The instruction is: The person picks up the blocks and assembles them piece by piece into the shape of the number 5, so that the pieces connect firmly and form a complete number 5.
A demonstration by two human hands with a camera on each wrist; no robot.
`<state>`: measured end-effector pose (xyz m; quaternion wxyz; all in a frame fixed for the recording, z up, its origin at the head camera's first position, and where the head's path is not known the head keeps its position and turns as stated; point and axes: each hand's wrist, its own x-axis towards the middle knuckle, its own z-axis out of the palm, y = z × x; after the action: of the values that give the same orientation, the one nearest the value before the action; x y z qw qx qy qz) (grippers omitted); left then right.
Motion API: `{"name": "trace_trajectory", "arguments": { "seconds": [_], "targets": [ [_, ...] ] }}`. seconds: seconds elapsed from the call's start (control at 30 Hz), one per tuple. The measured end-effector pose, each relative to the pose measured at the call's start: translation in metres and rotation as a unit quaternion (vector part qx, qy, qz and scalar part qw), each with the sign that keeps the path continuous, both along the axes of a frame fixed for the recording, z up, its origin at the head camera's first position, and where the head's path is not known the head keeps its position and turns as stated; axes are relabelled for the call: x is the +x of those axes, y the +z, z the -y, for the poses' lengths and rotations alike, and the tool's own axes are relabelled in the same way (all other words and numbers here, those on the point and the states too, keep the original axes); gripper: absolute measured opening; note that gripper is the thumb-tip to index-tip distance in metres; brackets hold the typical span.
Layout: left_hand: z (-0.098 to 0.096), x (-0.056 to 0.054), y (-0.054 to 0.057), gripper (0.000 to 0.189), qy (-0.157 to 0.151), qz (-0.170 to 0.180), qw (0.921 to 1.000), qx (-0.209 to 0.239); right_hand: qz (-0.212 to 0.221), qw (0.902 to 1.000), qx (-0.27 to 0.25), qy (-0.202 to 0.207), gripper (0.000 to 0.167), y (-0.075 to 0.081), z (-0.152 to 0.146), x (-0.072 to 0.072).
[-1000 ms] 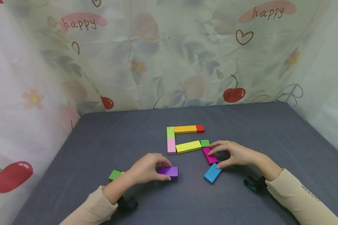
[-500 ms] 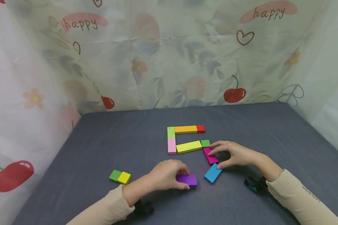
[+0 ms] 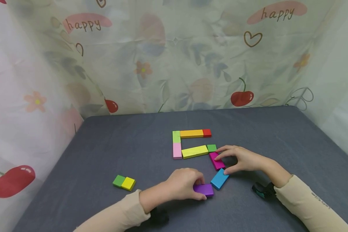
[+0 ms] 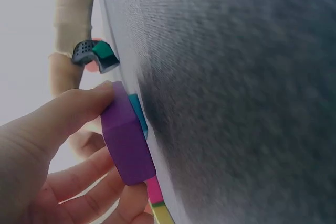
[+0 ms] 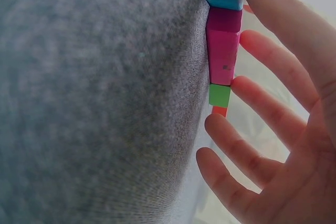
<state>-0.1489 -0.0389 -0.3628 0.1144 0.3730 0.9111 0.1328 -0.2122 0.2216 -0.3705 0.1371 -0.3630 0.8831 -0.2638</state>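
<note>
My left hand (image 3: 185, 185) pinches a purple block (image 3: 204, 190) between thumb and fingers, its right end close to the near corner of a blue block (image 3: 219, 179). In the left wrist view the thumb lies on one side of the purple block (image 4: 127, 145) and the fingers curl behind it. My right hand (image 3: 240, 158) rests over the blue block and a magenta block (image 3: 217, 161), thumb at the blue one and fingertips on the magenta one. Its fingers are loosely spread in the right wrist view, beside the magenta block (image 5: 222, 56).
Beyond the hands lie more blocks: green (image 3: 211, 148), long yellow (image 3: 195, 151), pink (image 3: 177, 150), light green (image 3: 176, 136), orange (image 3: 191, 133) and red (image 3: 207, 133), joined in an angular line. A green block (image 3: 119, 180) and yellow block (image 3: 128, 183) sit together at left on the dark cloth.
My left hand has slid right and nearer with the purple block, up beside the blue block, uncovering the small yellow block at left. The right hand stays in place.
</note>
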Motion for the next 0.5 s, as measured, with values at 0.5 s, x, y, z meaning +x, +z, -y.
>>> {"name": "trace_trajectory", "arguments": {
  "seconds": [0.5],
  "targets": [
    [-0.0112, 0.0027, -0.0023, 0.034, 0.031, 0.017, 0.9991, -0.021, 0.001, 1.0000, 0.001, -0.004, 0.047, -0.0037, 0.0009, -0.0019]
  ]
}}
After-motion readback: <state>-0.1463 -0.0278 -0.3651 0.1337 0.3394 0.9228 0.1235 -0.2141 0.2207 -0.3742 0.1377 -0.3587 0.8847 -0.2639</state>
